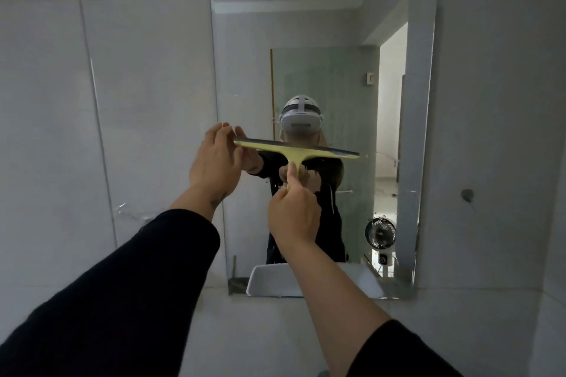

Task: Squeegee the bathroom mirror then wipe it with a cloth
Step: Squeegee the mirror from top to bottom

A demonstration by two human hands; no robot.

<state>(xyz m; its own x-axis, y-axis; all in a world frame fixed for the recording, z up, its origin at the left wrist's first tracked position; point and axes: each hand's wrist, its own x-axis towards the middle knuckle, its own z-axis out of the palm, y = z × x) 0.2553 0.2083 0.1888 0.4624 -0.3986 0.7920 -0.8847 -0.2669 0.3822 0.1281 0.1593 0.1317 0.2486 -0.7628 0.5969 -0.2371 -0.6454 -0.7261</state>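
Yellow squeegee (295,151) lay mid-mirror (321,70); right hand (294,211) gripped its handle, left hand (214,159) pinched the nine o'clock end. Squeegeeing seemed underway; no cloth showed.

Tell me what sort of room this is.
Most likely a bathroom: a frameless mirror fixed on large pale wall tiles, with a white basin reflected at its bottom edge. A yellow squeegee is held against the glass.
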